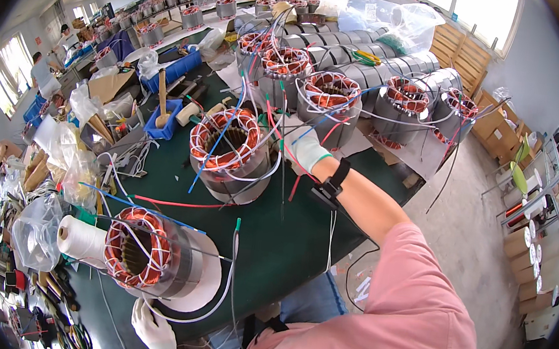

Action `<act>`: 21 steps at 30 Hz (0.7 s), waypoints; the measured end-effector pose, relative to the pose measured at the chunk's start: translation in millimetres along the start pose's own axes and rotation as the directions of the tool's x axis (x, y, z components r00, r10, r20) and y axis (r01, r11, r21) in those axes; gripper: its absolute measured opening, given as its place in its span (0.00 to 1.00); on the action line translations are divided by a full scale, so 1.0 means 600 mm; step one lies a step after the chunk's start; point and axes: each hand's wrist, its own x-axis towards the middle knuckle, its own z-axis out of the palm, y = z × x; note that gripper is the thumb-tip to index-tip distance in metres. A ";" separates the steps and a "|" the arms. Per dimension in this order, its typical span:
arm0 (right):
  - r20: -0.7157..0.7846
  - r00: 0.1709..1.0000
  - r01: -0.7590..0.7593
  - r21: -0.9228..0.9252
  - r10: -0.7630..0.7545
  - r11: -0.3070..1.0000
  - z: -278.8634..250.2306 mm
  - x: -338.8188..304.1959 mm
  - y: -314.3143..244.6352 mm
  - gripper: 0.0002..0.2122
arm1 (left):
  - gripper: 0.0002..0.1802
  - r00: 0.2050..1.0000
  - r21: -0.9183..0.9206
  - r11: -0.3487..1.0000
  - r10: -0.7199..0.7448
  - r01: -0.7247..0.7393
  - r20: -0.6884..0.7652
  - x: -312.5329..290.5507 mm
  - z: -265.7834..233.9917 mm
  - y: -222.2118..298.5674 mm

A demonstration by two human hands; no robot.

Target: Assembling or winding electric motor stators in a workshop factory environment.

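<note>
My left hand point(154, 329), in a white glove, is at the near table edge. Its fingers are stretched up, slightly apart, beside the lower rim of a motor stator point(180, 262) with red-orange windings laced in white cord. That stator lies tilted on a round white pad point(210, 277), its bore facing left. Farther off stands an upright stator point(228, 182) with blue, red, white and dark lead wires. My right hand point(307, 149), gloved with a green cuff, reaches among these leads, right of the stator. Wires cross in front of its fingers, hiding their grip.
A spool of white cord point(81, 239) touches the near stator's left side. Several finished-looking stators point(332, 105) line the far right of the green table point(293, 243). A mallet point(163, 99) leans in a blue bin point(163, 126). Tools and plastic bags crowd the left.
</note>
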 end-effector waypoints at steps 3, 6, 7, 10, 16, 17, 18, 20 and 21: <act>0.023 1.000 -0.015 0.020 0.014 1.000 0.013 0.012 0.025 0.12 | 0.16 1.000 -0.006 1.000 0.006 -0.006 0.010 0.005 0.001 0.003; 0.060 0.998 0.028 -0.003 -0.028 1.000 0.031 0.032 0.017 0.11 | 0.16 1.000 0.006 1.000 0.000 0.000 0.011 0.002 -0.002 0.000; 0.096 0.995 0.000 -0.017 0.002 1.000 0.040 0.042 0.024 0.10 | 0.16 1.000 0.007 1.000 0.002 -0.002 0.011 0.002 -0.002 0.003; 0.057 0.998 -0.011 -0.045 0.013 0.999 0.075 0.078 0.044 0.11 | 0.17 1.000 -0.008 1.000 0.004 -0.003 0.019 0.005 -0.002 0.009; 0.274 0.960 -0.067 0.027 0.058 0.997 0.079 0.098 0.023 0.15 | 0.16 1.000 -0.033 0.999 -0.010 0.011 0.022 0.002 -0.002 0.006; 0.358 0.933 0.079 -0.266 0.022 0.961 0.054 0.090 -0.006 0.16 | 0.16 1.000 -0.010 1.000 0.013 -0.013 0.000 -0.002 -0.006 0.002; 0.397 0.917 0.063 -0.236 0.037 0.970 0.018 0.075 -0.014 0.16 | 0.16 1.000 -0.021 0.999 0.028 -0.028 0.002 0.001 -0.009 0.013; 0.372 0.925 -0.004 -0.209 0.083 0.978 0.018 0.087 0.007 0.16 | 0.16 0.999 -0.055 0.998 0.044 -0.044 -0.003 0.006 -0.013 0.035; 0.337 0.938 -0.040 -0.112 0.076 0.993 0.013 0.076 0.000 0.17 | 0.15 0.999 -0.060 0.997 0.050 -0.050 -0.005 0.006 -0.013 0.030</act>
